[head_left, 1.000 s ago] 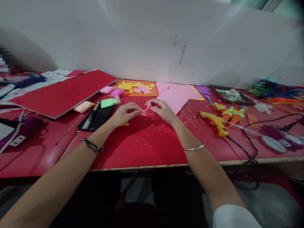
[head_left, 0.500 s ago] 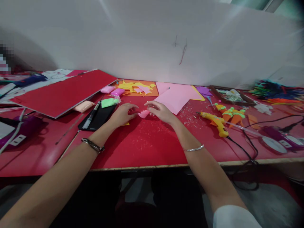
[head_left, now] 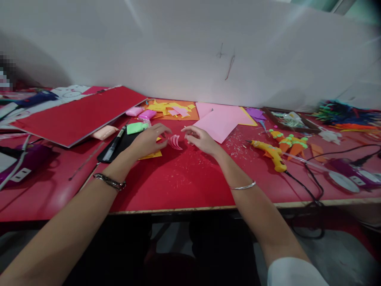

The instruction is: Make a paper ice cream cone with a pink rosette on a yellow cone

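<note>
My left hand (head_left: 151, 140) is closed at the fingertips on a small pink paper piece (head_left: 175, 142) with curved, fan-like strips. The piece sticks out to the right, just over the red tabletop. Across a small gap is my right hand (head_left: 201, 141), its fingers curved and thumb apart, with nothing visible in them. A large pink paper sheet (head_left: 218, 126) lies right behind that hand. Beneath and beside my left wrist are a black phone (head_left: 126, 149) and some yellow paper (head_left: 153, 155).
A yellow glue gun (head_left: 269, 154) with a black cable lies to the right, near orange carrot shapes (head_left: 293, 147). Behind them stands a brown tray (head_left: 290, 120). On the left are a red board (head_left: 80, 119), a marker (head_left: 115, 143) and a green clay pack (head_left: 137, 127).
My left hand has drawn a little to the left with the pink paper piece, which has turned. My right hand stays almost where it was, now apart from the piece.
</note>
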Demonstrator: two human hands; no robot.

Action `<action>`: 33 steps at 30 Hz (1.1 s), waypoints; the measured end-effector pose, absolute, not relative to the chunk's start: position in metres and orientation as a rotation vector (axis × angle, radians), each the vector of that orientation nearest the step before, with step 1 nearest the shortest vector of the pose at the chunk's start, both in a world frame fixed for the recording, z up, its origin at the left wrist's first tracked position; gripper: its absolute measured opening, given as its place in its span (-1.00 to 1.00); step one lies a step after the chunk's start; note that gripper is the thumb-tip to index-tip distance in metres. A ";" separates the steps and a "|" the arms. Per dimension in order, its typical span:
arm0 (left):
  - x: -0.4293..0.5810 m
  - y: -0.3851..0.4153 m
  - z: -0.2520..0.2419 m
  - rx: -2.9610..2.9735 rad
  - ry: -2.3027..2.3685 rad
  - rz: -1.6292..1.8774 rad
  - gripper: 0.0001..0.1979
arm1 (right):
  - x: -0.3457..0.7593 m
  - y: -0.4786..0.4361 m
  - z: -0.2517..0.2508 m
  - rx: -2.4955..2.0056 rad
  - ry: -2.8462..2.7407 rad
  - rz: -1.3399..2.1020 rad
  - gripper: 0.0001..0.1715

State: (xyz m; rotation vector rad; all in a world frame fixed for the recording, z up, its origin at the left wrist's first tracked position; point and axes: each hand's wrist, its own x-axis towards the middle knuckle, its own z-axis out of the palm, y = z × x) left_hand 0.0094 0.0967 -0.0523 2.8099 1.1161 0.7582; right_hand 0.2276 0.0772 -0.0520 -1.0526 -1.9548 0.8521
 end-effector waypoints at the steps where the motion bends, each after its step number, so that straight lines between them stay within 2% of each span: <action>1: 0.009 0.096 -0.052 2.821 1.101 0.741 -0.77 | 0.228 0.077 -0.052 -1.057 -1.950 0.847 -0.71; 8: 0.012 0.095 -0.055 2.864 1.045 0.556 -0.78 | 0.228 0.078 -0.052 -1.049 -1.931 0.823 -0.73; 15: 0.014 0.092 -0.055 2.888 1.107 0.636 -0.71 | 0.229 0.082 -0.055 -0.997 -1.933 0.806 -0.74; 23: 0.016 0.092 -0.055 2.952 1.013 0.527 -0.87 | 0.229 0.082 -0.054 -0.981 -1.926 0.813 -0.75; 33: 0.021 0.086 -0.051 3.151 1.103 0.390 -0.76 | 0.229 0.081 -0.052 -0.992 -1.944 0.769 -0.76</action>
